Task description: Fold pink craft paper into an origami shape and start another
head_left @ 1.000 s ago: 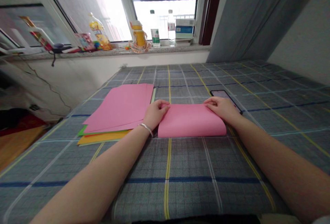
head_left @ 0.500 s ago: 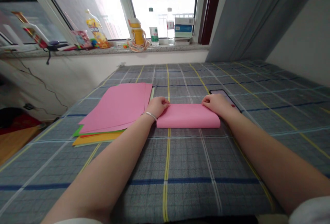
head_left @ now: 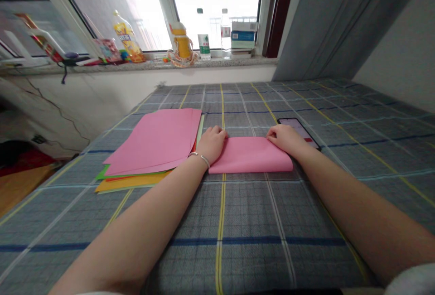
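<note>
A sheet of pink paper [head_left: 251, 157] lies doubled over on the checked cloth, its rounded fold towards me. My right hand [head_left: 285, 138] pinches the far edge near the right corner. At the far left corner, my left hand [head_left: 212, 143] rests on the sheet with fingers curled together over the edge; their tips are partly hidden. The fold looks flatter at the left end and still puffed at the right. A silvery bracelet [head_left: 205, 161] circles my left wrist.
Left of my left hand lies a stack of coloured paper [head_left: 156, 138], pink on top, with green and orange edges showing. A phone [head_left: 302, 132] lies beyond my right wrist. Bottles, a yellow cup [head_left: 182, 46] and boxes [head_left: 243, 36] stand on the windowsill.
My left hand has turned and come down onto the left end of the pink paper, flattening the fold there. My right hand keeps its pinch at the far right corner.
</note>
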Available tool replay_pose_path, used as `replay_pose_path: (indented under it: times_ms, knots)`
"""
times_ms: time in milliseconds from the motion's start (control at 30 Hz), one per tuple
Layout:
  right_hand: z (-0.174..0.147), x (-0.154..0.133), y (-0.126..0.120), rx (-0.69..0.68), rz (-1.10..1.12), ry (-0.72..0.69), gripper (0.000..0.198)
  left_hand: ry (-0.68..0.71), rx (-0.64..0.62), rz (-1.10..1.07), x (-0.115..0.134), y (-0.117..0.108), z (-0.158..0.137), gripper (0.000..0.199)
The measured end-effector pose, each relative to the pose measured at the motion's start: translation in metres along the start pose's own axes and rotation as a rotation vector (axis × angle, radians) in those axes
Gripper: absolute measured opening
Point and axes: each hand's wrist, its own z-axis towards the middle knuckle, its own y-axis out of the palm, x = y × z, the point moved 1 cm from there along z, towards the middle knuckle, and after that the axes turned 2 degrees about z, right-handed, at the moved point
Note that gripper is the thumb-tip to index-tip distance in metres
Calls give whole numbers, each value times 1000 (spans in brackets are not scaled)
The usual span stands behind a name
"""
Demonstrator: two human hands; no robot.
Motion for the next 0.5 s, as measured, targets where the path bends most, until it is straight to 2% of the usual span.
replay_pose_path:
  times_ms: [100, 200, 333, 500]
  knots:
    - [0, -1, 1, 4, -20, -8, 16, 193, 18, 26, 3, 0, 1, 29]
    - [-1, -1, 1, 5, -25, -3, 15, 333, -58, -47, 2, 1, 4, 32]
    - [-3, -1, 2, 17, -31, -18, 16, 369, -125, -100, 1, 3, 7, 36]
    - [-5, -2, 3, 23, -22, -20, 17, 340, -172, -110, 10, -3, 4, 38]
